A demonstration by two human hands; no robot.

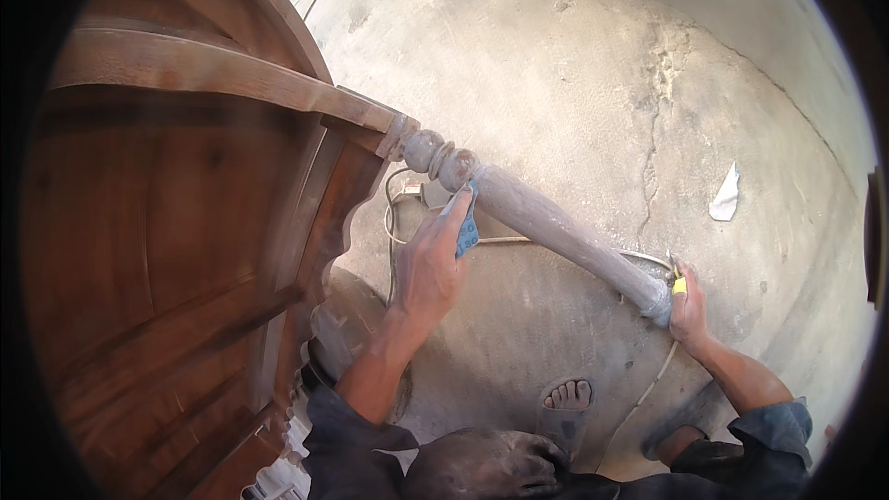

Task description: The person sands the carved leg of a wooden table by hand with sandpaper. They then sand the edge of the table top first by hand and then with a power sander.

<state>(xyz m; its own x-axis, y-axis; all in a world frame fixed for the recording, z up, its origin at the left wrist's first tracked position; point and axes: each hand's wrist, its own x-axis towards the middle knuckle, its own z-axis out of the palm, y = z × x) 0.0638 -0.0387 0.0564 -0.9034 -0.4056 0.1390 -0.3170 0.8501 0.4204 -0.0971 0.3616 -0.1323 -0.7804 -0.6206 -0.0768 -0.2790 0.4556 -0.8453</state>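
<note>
A turned wooden leg (565, 230), dusty and greyish, slants from a brown wooden furniture frame (222, 74) down to the right. Near its beaded upper end, my left hand (431, 259) pinches a folded piece of blue sandpaper (469, 227) against the wood, just below the round turnings (440, 159). At the leg's far end, my right hand (687, 307) is closed beside the narrow foot, touching it. Between its fingers shows a small yellow tool (681, 285) with a thin pointed tip; the rest is hidden by the hand, so its exact kind is unclear.
On the concrete floor (519, 46) a pale cable (639, 403) runs beneath the leg and past my feet. A white scrap (725, 194) lies to the right. A round-topped stool-like object (347, 315) stands beside the frame's scalloped edge.
</note>
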